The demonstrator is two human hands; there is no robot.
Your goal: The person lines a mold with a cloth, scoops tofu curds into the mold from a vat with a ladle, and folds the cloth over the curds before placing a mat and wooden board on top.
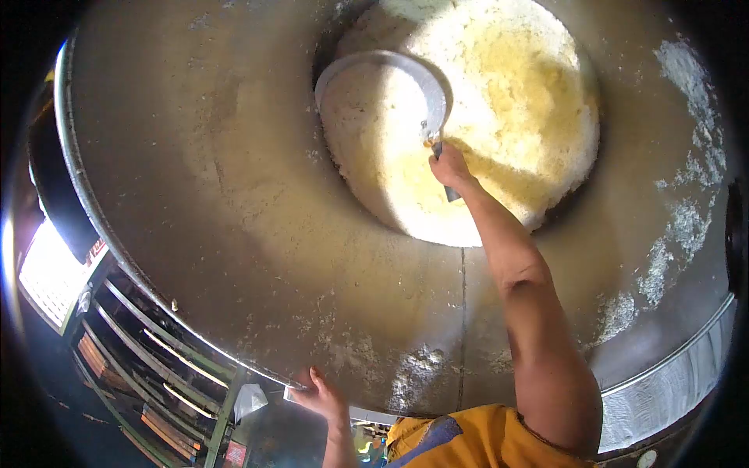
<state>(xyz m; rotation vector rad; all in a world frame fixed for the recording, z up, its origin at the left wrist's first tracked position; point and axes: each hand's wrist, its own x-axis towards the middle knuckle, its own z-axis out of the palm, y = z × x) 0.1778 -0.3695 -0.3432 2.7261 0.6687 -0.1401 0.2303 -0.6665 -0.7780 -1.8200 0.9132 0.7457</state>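
My right hand (451, 165) is wrapped round the dark handle of a sickle (425, 82), whose wide curved metal blade arcs away to the left. The blade lies over a pale, crumbly, yellow-white mass (515, 101) in the round well at the middle of a large metal vat (273, 218). Whether the blade's edge touches the mass, I cannot tell. My left hand (320, 398) grips the near rim of the vat, thumb on the inner side and fingers partly hidden behind the edge.
White residue (686, 226) clings to the vat's right wall, with another patch (417, 374) near the front. Outside, at lower left, stands a green metal rack (156, 351) with slats. A white plastic bag (250, 402) hangs beside it. A bright window (51, 269) is farther left.
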